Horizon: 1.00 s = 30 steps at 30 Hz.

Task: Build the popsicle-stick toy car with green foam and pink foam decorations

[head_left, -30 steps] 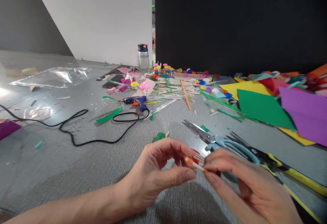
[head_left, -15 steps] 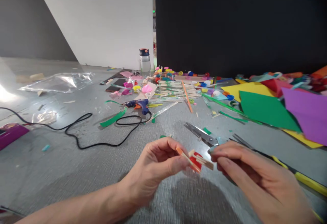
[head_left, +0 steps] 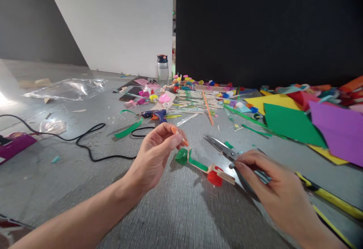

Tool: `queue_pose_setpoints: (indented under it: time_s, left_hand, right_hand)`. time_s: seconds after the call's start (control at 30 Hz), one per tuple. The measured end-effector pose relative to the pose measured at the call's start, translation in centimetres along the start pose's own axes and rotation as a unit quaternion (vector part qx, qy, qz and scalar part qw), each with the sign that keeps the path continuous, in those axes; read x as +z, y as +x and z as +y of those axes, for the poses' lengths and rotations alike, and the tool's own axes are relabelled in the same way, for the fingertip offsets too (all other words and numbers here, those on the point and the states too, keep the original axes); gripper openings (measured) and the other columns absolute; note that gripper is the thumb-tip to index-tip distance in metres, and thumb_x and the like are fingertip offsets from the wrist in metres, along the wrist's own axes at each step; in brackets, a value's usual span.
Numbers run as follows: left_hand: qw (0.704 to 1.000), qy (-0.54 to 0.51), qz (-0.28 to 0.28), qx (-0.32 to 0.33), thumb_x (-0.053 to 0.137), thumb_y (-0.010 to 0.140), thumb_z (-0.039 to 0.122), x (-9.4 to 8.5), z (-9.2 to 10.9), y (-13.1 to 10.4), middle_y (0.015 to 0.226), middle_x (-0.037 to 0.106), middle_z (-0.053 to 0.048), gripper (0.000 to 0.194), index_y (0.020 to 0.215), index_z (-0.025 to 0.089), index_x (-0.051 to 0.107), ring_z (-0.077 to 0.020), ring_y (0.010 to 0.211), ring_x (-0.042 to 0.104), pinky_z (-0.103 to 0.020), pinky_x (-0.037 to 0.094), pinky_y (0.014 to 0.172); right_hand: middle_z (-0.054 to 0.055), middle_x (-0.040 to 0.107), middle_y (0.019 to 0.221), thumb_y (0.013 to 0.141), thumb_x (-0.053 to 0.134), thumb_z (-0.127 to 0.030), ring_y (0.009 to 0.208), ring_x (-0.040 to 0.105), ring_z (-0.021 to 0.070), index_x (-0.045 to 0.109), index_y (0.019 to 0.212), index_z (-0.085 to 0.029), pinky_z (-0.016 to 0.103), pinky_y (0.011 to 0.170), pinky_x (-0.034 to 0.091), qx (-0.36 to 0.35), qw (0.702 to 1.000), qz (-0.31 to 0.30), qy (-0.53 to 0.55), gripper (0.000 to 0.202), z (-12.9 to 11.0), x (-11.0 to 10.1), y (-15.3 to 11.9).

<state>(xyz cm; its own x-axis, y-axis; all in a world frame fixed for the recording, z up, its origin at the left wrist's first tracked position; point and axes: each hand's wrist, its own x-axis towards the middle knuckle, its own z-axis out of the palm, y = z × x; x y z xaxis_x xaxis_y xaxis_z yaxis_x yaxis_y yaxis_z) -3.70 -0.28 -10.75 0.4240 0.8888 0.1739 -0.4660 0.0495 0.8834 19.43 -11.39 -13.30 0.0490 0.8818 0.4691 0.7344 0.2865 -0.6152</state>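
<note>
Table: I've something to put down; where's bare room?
Bare: table below the red piece, between left arm and right hand; also, bar a blue scrap, between cord and left arm. Crowded: around scissors, paper, and beyond glue gun.

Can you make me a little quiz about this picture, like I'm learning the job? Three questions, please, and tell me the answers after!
1. Pick one. What does the left hand pinch?
A) the glue gun
B) the orange strip
C) the purple paper

2. True or false: the bottle stands upright.

3. What tool is right by the fingers of the right hand?

Key:
1. B, the orange strip.
2. True.
3. The blue scissors; I can't tell whether the hand grips them.
</note>
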Motion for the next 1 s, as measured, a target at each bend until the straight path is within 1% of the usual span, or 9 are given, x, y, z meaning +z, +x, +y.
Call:
queue_pose_setpoints:
  time_s: [0.13, 0.27, 0.47, 0.57, 0.67, 0.73, 0.8, 0.9, 1.0]
  left_hand:
    - [0.999, 0.024, -0.005, -0.030, 0.075, 0.083, 0.027, -0.7, -0.4, 0.5, 0.078, 0.065, 0.001, 0.014, 0.080, 0.018, 0.064, -0.0100, 0.074, 0.056, -0.022, 0.043, 0.074]
    - [0.998, 0.053, 0.000, -0.021, 0.075, 0.082, 0.028, -1.1, -0.2, 1.0, 0.082, 0.066, 0.000, 0.015, 0.078, 0.017, 0.066, -0.0097, 0.074, 0.055, -0.023, 0.042, 0.075]
    - [0.994, 0.100, -0.003, -0.038, 0.075, 0.078, 0.027, -1.4, 0.2, 1.6, 0.074, 0.067, -0.001, 0.016, 0.074, 0.016, 0.064, -0.0122, 0.072, 0.056, -0.025, 0.039, 0.072]
    - [0.992, 0.118, 0.008, -0.035, 0.072, 0.079, 0.026, -1.6, 0.1, 1.9, 0.073, 0.068, -0.001, 0.014, 0.074, 0.017, 0.063, -0.0129, 0.073, 0.057, -0.026, 0.039, 0.073]
    - [0.990, 0.133, 0.019, -0.041, 0.070, 0.079, 0.023, -2.0, -0.2, 2.2, 0.076, 0.070, -0.003, 0.012, 0.072, 0.017, 0.064, -0.0140, 0.077, 0.057, -0.027, 0.039, 0.077]
    - [0.989, 0.128, 0.028, -0.064, 0.071, 0.078, 0.022, -2.2, -0.5, 2.3, 0.078, 0.070, -0.004, 0.013, 0.069, 0.017, 0.064, -0.0150, 0.080, 0.058, -0.028, 0.038, 0.079]
    - [0.989, 0.114, 0.033, -0.094, 0.073, 0.076, 0.024, -2.3, -1.1, 2.3, 0.079, 0.070, -0.005, 0.014, 0.068, 0.016, 0.065, -0.0159, 0.081, 0.058, -0.029, 0.038, 0.078]
    - [0.988, 0.086, 0.031, -0.126, 0.075, 0.074, 0.028, -2.3, -2.3, 2.2, 0.079, 0.068, -0.005, 0.017, 0.068, 0.015, 0.065, -0.0152, 0.075, 0.057, -0.029, 0.036, 0.071]
    - [0.988, 0.052, 0.032, -0.141, 0.076, 0.072, 0.032, -2.0, -3.3, 1.8, 0.078, 0.067, -0.004, 0.021, 0.068, 0.016, 0.064, -0.0132, 0.069, 0.055, -0.028, 0.035, 0.067]
  right_hand:
    - [0.002, 0.064, 0.089, 0.102, 0.055, -0.031, 0.081, 0.062, 0.0198, 0.062, 0.088, -0.022, 0.030, 0.073, 0.047, 0.025, 1.000, -0.007, 0.006, 0.019, 0.1, 0.0, 0.2]
    - [0.003, 0.066, 0.088, 0.103, 0.054, -0.036, 0.079, 0.063, 0.0203, 0.063, 0.088, -0.021, 0.030, 0.071, 0.049, 0.043, 0.999, -0.013, 0.002, 0.023, 0.2, -0.1, 0.3]
    - [0.003, 0.068, 0.088, 0.101, 0.058, -0.043, 0.077, 0.065, 0.0196, 0.067, 0.089, -0.021, 0.026, 0.068, 0.053, 0.034, 0.999, 0.006, -0.015, 0.027, 0.7, -0.8, 0.9]
    - [0.004, 0.070, 0.101, 0.099, 0.059, -0.049, 0.082, 0.068, 0.0204, 0.067, 0.104, -0.023, 0.027, 0.070, 0.055, 0.050, 0.996, -0.057, -0.042, 0.028, 0.2, -1.1, 1.0]
    - [0.008, 0.066, 0.123, 0.092, 0.066, -0.055, 0.103, 0.067, 0.0271, 0.058, 0.128, -0.024, 0.038, 0.083, 0.058, 0.084, 0.981, -0.144, -0.096, 0.048, -0.7, -0.7, 0.8]
    - [0.011, 0.062, 0.132, 0.087, 0.072, -0.052, 0.117, 0.062, 0.0313, 0.050, 0.139, -0.022, 0.047, 0.094, 0.054, 0.094, 0.972, -0.171, -0.128, 0.063, -1.2, 0.0, 0.5]
    - [0.013, 0.061, 0.133, 0.086, 0.072, -0.044, 0.122, 0.059, 0.0324, 0.045, 0.143, -0.019, 0.051, 0.099, 0.051, 0.097, 0.968, -0.181, -0.145, 0.068, -1.5, 0.7, 0.2]
    - [0.014, 0.061, 0.133, 0.090, 0.062, -0.036, 0.124, 0.058, 0.0320, 0.045, 0.141, -0.017, 0.052, 0.100, 0.051, 0.078, 0.968, -0.181, -0.153, 0.057, -1.4, 1.5, 0.1]
    - [0.013, 0.058, 0.135, 0.095, 0.054, -0.034, 0.118, 0.062, 0.0284, 0.044, 0.140, -0.021, 0.047, 0.097, 0.054, 0.054, 0.971, -0.182, -0.146, 0.049, -0.6, 1.7, 0.3]
